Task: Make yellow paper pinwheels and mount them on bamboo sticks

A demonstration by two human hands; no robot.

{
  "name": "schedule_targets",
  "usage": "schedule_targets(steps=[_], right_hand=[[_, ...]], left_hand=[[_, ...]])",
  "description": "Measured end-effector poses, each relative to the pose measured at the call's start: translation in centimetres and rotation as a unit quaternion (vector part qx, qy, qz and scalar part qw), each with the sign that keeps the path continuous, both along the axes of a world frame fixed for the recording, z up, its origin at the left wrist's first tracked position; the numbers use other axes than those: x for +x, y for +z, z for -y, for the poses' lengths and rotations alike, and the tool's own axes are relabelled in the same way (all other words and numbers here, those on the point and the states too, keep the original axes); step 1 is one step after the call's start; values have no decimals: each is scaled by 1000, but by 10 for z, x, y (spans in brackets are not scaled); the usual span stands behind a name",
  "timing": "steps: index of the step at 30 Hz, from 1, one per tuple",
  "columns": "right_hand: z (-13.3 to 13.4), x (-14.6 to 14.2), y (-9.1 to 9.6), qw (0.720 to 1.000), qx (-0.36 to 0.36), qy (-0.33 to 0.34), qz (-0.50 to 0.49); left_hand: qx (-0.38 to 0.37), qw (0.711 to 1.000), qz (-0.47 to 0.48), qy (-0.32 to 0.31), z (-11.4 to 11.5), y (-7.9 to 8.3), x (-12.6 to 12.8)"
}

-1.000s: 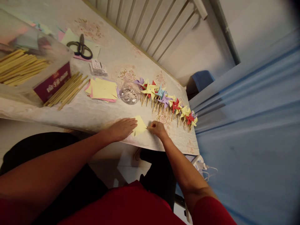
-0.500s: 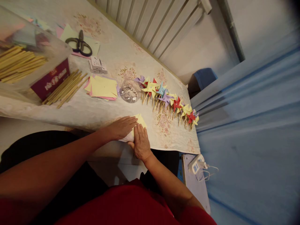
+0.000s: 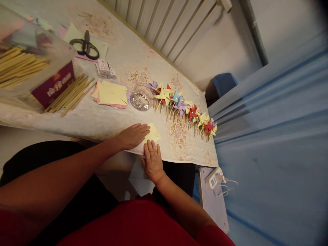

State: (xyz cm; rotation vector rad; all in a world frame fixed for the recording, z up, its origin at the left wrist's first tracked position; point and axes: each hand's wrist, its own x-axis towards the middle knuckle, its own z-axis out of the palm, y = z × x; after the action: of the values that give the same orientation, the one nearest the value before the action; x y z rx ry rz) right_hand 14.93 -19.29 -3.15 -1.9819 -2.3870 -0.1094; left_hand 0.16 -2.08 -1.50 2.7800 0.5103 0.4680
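Observation:
A small sheet of pale yellow paper (image 3: 153, 132) lies on the flowered tablecloth near the front edge. My left hand (image 3: 135, 135) rests flat with its fingertips on the sheet's left side, fingers stretched out. My right hand (image 3: 153, 160) lies flat at the sheet's lower edge, fingers straight and thumb apart. Part of the paper is hidden under the fingers. Beyond the hands stands a clear round container (image 3: 140, 100) of small shiny metal pieces. To its left is a stack of coloured paper (image 3: 111, 93), yellow on top.
Finished paper pinwheels (image 3: 181, 106) lie in a row at the right. Wooden sticks (image 3: 71, 94) sit beside a clear plastic box (image 3: 53, 58) at the left. Black-handled scissors (image 3: 85, 47) and small white boxes (image 3: 105, 69) are at the back. A power strip (image 3: 214, 177) sits on a stand.
My hands have moved slightly apart, the right one down toward the table edge, and more of the yellow paper shows between them. The view has shifted slightly.

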Motion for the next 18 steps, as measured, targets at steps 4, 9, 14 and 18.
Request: schedule_targets(steps=[4, 9, 14, 18], right_hand=[[3, 2, -2, 1000, -4, 0, 4], [13, 4, 3, 1000, -9, 14, 0], [27, 1, 20, 997, 33, 24, -62], [8, -4, 29, 993, 78, -5, -84]], left_hand=[[1, 1000, 15, -2, -1, -3, 0], [3, 1000, 17, -4, -2, -6, 0], [5, 1000, 6, 2, -1, -3, -1], [6, 1000, -21, 5, 0, -2, 0]])
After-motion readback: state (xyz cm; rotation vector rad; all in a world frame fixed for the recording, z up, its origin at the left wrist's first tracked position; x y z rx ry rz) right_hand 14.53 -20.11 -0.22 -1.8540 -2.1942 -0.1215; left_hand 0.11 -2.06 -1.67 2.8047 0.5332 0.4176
